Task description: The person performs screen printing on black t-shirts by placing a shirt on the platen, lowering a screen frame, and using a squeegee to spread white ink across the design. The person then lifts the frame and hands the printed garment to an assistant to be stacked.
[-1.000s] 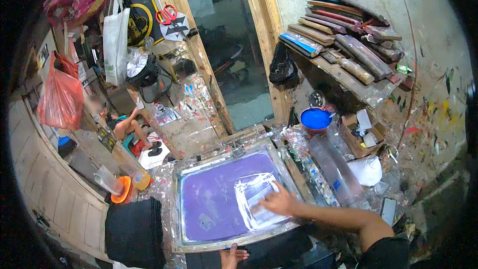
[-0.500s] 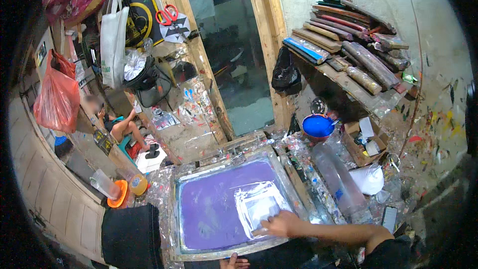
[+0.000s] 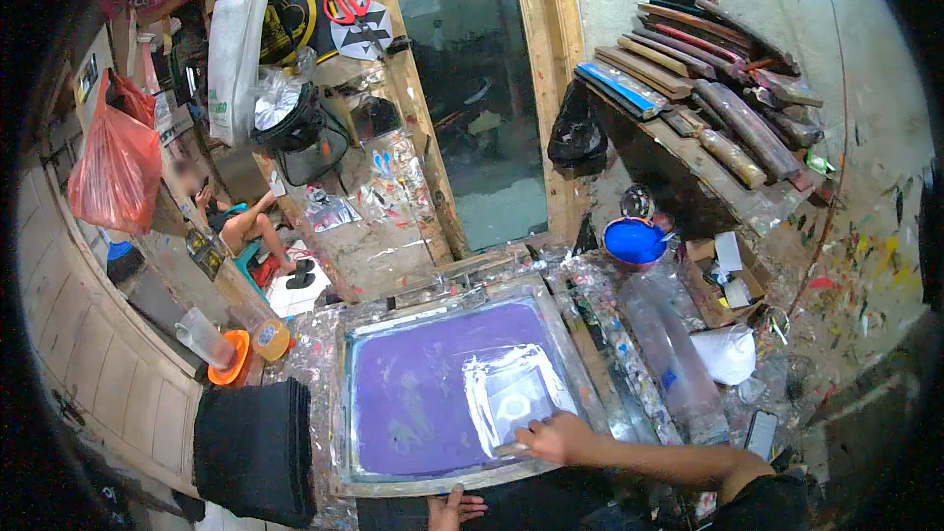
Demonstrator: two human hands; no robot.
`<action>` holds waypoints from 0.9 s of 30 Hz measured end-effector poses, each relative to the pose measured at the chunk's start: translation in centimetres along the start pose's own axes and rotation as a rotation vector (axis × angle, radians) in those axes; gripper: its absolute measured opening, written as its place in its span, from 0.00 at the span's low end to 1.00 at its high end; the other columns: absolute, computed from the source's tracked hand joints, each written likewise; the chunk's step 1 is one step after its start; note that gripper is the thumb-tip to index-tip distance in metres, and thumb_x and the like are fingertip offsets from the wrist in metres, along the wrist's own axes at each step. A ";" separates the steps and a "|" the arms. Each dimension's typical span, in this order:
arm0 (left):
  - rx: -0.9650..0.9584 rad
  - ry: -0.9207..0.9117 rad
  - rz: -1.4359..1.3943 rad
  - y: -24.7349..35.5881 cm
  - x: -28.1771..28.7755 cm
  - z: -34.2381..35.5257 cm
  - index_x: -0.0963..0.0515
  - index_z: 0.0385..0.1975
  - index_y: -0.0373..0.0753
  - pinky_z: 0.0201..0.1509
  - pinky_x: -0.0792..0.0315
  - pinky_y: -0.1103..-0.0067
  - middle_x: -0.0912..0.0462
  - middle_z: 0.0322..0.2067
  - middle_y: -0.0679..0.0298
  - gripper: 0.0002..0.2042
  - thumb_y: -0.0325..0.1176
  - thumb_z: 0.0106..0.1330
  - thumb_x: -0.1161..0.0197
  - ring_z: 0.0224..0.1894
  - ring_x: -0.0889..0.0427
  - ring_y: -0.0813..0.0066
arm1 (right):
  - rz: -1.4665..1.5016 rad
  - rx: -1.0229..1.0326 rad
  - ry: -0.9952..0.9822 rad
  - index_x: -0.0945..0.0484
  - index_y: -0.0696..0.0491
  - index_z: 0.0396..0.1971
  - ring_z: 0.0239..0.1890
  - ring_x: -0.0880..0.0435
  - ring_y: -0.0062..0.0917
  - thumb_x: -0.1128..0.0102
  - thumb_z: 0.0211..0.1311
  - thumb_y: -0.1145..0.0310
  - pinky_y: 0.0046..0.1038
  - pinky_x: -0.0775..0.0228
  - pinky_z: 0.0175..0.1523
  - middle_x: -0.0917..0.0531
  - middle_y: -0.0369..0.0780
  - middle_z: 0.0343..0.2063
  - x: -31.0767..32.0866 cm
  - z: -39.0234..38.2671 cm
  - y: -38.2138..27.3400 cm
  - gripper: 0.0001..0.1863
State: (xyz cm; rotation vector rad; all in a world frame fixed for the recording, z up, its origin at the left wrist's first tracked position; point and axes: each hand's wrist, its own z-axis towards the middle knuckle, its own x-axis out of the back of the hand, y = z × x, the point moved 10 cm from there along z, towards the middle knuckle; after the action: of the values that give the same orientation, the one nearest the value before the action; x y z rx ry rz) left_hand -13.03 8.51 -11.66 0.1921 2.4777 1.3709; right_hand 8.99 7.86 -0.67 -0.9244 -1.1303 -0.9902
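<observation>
A framed printing screen with a purple mesh lies in front of me on the paint-stained bench. White ink surrounds a pale square on its right side, where a ring shape shows. My right hand is closed near the screen's front edge, at the lower part of that square. It grips a small squeegee, mostly hidden under the fingers. My left hand is open, fingers apart, at the front rim of the screen. Black fabric shows below the frame, beside this hand.
A stack of black cloth pieces lies left of the screen. A tub of blue paint, a clear plastic roll and a phone are on the right. Several squeegees fill the shelf. Another person sits at far left.
My right hand has shifted slightly, staying near the front of the white square, and the ring shape now shows clearly. My left hand has moved a little left. The whole view has tilted slightly.
</observation>
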 end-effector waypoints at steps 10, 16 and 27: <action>-0.038 0.105 0.073 2.0 2.3 -1.0 0.47 0.56 0.25 0.31 0.19 0.70 0.19 0.30 0.45 0.26 0.40 0.71 0.46 0.28 0.16 0.59 | -0.062 -0.113 0.143 0.24 0.49 0.34 0.25 0.16 0.35 0.47 0.60 0.57 0.38 0.24 0.34 0.19 0.42 0.24 2.4 7.2 2.8 0.12; -0.017 0.024 0.102 1.7 -1.8 1.1 0.42 0.48 0.26 0.30 0.19 0.74 0.20 0.31 0.45 0.23 0.41 0.70 0.44 0.28 0.15 0.59 | -0.008 -0.045 -0.063 0.27 0.50 0.34 0.21 0.18 0.36 0.43 0.59 0.50 0.39 0.27 0.28 0.20 0.40 0.19 1.2 -0.2 2.9 0.17; 0.040 0.012 0.077 0.9 -0.4 0.6 0.39 0.47 0.28 0.33 0.19 0.73 0.19 0.32 0.46 0.22 0.43 0.70 0.43 0.30 0.15 0.60 | -0.031 -0.134 0.111 0.25 0.48 0.40 0.28 0.17 0.37 0.46 0.59 0.61 0.38 0.25 0.33 0.20 0.41 0.28 0.1 1.7 3.5 0.11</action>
State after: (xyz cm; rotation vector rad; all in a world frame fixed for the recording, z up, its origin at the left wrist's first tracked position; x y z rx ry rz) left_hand -12.52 9.36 -11.10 0.2916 2.5332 1.3575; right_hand 11.84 10.51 -0.56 -0.9492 -0.9970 -1.1395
